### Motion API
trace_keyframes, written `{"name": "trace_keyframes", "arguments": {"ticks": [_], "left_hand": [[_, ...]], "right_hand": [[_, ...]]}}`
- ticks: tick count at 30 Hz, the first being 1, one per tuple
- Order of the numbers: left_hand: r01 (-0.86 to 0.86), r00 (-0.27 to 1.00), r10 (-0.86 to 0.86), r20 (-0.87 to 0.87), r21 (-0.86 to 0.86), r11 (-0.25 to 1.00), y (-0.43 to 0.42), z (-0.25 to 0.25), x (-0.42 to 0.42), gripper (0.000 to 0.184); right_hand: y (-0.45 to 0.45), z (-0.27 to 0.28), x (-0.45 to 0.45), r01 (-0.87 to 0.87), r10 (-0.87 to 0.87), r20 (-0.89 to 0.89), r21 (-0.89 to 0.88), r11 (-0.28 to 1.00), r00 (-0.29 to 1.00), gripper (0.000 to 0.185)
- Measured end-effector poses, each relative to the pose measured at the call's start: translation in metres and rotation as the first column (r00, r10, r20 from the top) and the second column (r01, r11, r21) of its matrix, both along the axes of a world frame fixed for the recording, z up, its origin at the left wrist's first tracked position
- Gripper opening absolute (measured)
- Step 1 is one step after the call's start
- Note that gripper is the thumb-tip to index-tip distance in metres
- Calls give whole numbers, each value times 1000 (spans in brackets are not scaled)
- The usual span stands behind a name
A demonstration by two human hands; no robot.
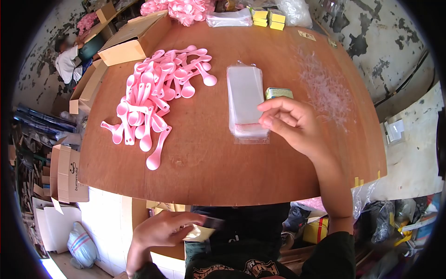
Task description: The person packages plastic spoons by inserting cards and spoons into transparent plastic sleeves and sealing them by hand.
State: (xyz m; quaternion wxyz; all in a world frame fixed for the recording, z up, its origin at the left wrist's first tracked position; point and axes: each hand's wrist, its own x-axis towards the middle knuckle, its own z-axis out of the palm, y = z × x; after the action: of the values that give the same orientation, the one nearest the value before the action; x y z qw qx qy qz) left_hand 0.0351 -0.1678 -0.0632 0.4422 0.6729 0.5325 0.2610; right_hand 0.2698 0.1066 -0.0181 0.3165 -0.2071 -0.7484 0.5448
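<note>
My right hand (pixel 292 123) is over the table, beside the right edge of a stack of clear plastic bags (pixel 244 95). Its thumb and forefinger are bent towards each other with a gap between, and nothing shows in them. A small green-and-yellow box (pixel 278 93) stands just behind this hand. Below the table's front edge, close to my body, my left hand (pixel 162 229) has its fingers closed around a small dark thing (pixel 211 222), blurred at its far end. A pale yellow patch (pixel 199 233) shows under those fingers; what it belongs to is unclear.
Pink plastic scoops (pixel 153 88) lie heaped on the wooden table (pixel 195 181). Thin clear plastic strips (pixel 325 86) are scattered at right. An open carton (pixel 134 39), yellow boxes (pixel 268 17) and more bagged scoops line the back. Another person (pixel 69 63) is at far left.
</note>
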Motion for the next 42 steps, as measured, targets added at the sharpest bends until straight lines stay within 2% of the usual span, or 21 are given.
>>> {"name": "trace_keyframes", "arguments": {"ticks": [1, 2, 3, 4, 5, 6, 8, 9, 10, 11, 14, 15, 18, 20, 24, 27, 31, 33, 37, 39, 42], "left_hand": [[-71, 993, 63, -104, -78, 994, -12, -7, -4, 37], [-164, 940, 110, -323, -146, 976, -24, -17, -11, 40], [-165, 941, 108, -322, -153, 974, -41, -32, -18, 40], [-317, 798, 209, -565, -99, 943, -60, -47, -24, 40], [-445, 583, 287, -760, -3, 896, -70, -56, -26, 42], [-450, 581, 290, -760, -3, 893, -76, -62, -25, 42], [-459, 573, 211, -792, -97, 883, -80, -64, -23, 45], [-461, 573, 211, -792, -99, 882, -76, -63, -19, 45], [-392, 818, 191, -543, -281, 876, -59, -53, -7, 44], [-262, 958, 181, -222, -425, 867, -40, -40, 6, 43], [188, 982, -187, 23, -32, 982, 5, 6, 40, 38], [275, 959, -283, 25, 164, 947, 18, 18, 47, 37], [389, 919, -382, -96, 375, 841, 54, 43, 49, 30], [368, 929, -298, -220, 472, 801, 83, 56, 42, 26], [285, 882, -55, -468, 439, 852, 143, 59, 20, 22], [219, 901, 53, -430, 558, 801, 181, 37, 8, 21], [211, 939, 64, -339, 711, 671, 196, 0, 13, 29], [269, 908, 96, -407, 744, 611, 197, -11, 15, 33], [184, 929, 141, -341, 759, 625, 191, -8, 16, 36], [253, 899, 177, -401, 804, 538, 191, -4, 18, 37], [302, 896, 79, -437, 730, 612, 194, -14, 17, 37]], "right_hand": [[1, 0, 1, 1, -1, 2, -6, 1000, 1000, 18], [2, 2, 1, 29, -36, 43, 165, 986, 998, 16], [2, 3, 1, 46, -76, 78, 332, 942, 994, 14], [3, 3, 1, 43, -73, 79, 328, 944, 994, 14], [5, 3, -1, 18, -109, 149, 510, 860, 983, 13], [7, 3, -3, -22, -158, 207, 669, 743, 966, 11], [13, -5, -8, -37, -174, 239, 680, 732, 955, 12], [16, -9, -10, -48, -198, 271, 691, 721, 942, 13], [18, -10, -12, -49, -197, 272, 691, 721, 942, 13], [20, -11, -14, -77, -211, 325, 689, 721, 922, 13], [27, -23, -19, -95, -213, 371, 660, 746, 904, 14], [29, -28, -20, -82, -202, 364, 632, 771, 909, 13], [31, -37, -21, -45, -218, 325, 642, 766, 920, 11], [30, -36, -19, -53, -222, 315, 673, 738, 923, 10], [30, -37, -17, -62, -277, 310, 759, 648, 910, 8], [28, -37, -16, -10, -287, 254, 765, 644, 924, 7], [27, -40, -16, 42, -292, 208, 745, 666, 934, 5], [27, -40, -15, 34, -292, 200, 770, 637, 935, 5], [26, -41, -16, -3, -284, 238, 771, 637, 929, 4], [27, -44, -15, -4, -281, 225, 787, 617, 933, 3], [26, -44, -16, 79, -319, 146, 799, 596, 937, 2]]}}
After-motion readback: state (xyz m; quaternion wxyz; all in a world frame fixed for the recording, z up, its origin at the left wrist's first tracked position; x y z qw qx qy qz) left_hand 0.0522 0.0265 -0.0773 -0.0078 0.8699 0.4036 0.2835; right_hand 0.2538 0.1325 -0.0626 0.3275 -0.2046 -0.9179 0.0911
